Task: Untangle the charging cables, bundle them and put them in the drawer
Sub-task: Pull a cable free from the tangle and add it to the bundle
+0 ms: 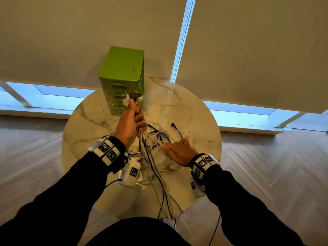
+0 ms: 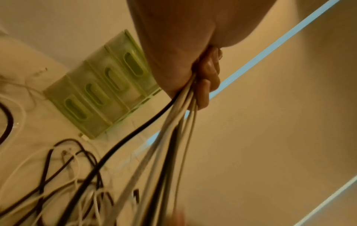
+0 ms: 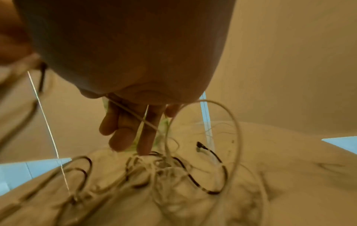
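Observation:
My left hand (image 1: 132, 121) is raised in front of the green drawer unit (image 1: 122, 75) and grips a bundle of white and black charging cables (image 2: 173, 122). Their plug ends (image 1: 132, 99) stick up above the fist. From the fist the cables run down into a loose tangle (image 1: 156, 139) on the round marble table (image 1: 195, 112). My right hand (image 1: 177, 150) hovers low over the tangle with its fingers (image 3: 146, 130) stretched out. A thin white cable (image 3: 135, 116) crosses them, and I cannot see the thumb. All the drawers (image 2: 100, 91) are closed.
Several cable ends hang over the table's near edge (image 1: 166, 201) toward my body. A black plug end (image 1: 174, 126) lies apart to the right of the tangle. A small white piece (image 1: 102, 108) lies left of the drawer unit. Window blinds stand behind the table.

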Available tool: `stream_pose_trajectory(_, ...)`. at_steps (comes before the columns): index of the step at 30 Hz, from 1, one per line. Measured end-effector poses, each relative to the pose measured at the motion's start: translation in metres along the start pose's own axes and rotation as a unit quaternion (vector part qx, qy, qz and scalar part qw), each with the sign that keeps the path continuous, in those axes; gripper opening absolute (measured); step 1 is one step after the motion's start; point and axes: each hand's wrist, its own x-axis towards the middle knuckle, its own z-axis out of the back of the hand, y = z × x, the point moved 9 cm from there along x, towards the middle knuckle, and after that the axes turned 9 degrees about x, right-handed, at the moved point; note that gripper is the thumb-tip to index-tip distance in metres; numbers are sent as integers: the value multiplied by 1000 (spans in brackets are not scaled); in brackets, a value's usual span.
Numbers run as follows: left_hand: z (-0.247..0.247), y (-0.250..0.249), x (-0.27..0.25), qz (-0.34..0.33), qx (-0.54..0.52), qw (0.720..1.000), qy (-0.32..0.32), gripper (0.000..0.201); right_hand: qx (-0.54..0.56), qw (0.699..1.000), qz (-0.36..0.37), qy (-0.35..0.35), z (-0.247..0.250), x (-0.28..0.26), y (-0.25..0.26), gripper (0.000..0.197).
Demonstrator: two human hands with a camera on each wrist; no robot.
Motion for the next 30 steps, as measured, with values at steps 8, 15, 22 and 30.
stream_pose_trajectory(8, 54, -56, 9, -62, 55, 994, -73, 42, 19, 983, -166, -74, 31, -5, -83, 53)
stream_pose_trajectory(15, 18, 0, -2, -5, 171, 985, -29, 32, 156, 943, 13, -293, 95, 18, 8, 32)
stream_pose_trajectory(22, -9, 16, 0, 27, 181, 982, -38, 52, 41, 974, 133, -182, 70, 15, 85, 26)
stream_pose_trajectory(30, -13, 4, -4, 9, 149, 988, -28, 42, 128, 989, 49, -47, 42, 18, 42, 44)
